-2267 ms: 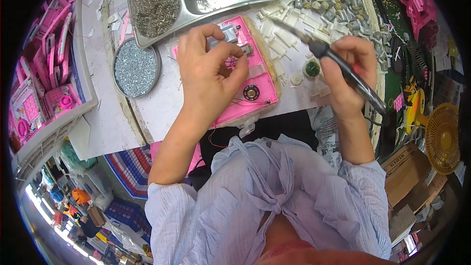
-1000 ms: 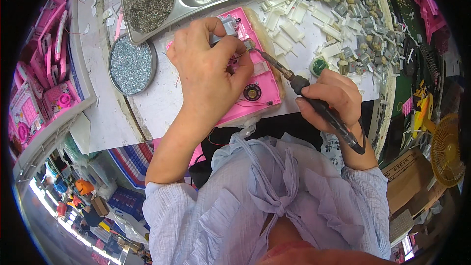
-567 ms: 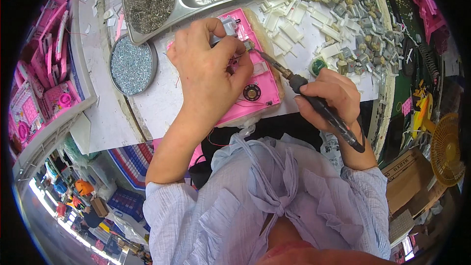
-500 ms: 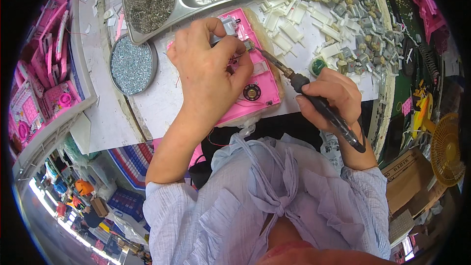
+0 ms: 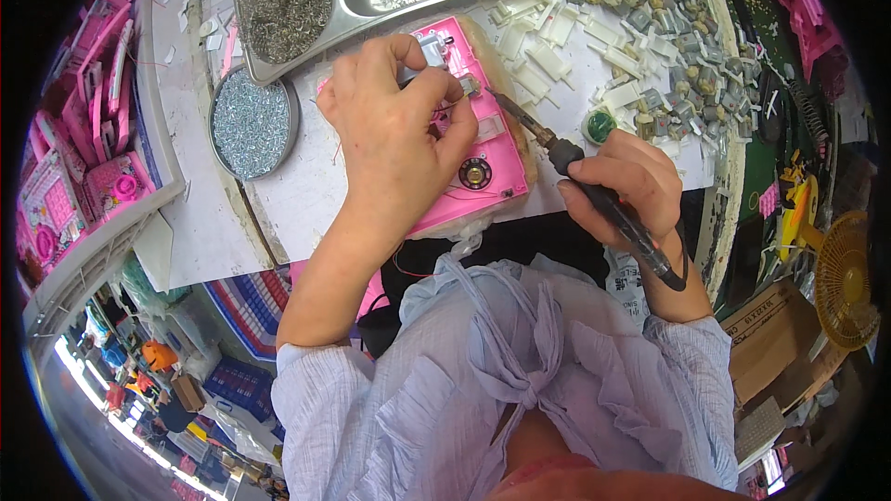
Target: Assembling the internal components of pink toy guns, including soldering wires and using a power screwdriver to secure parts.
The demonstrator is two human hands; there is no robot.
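Grey housing (image 5: 433, 50) and speaker (image 5: 475, 173) already sat inside the pink casing (image 5: 504, 156). Work judged midway, at the small metal part (image 5: 471, 87) near the casing's right edge; joint completion and remaining wiring could not be told. Left hand (image 5: 385, 116), over the casing: thumb and forefinger pinched, apparently on a thin wire (image 5: 447, 109), just beside that part. Right hand (image 5: 639, 184), right of the casing, gripped the soldering iron (image 5: 605, 201), tip near the part.
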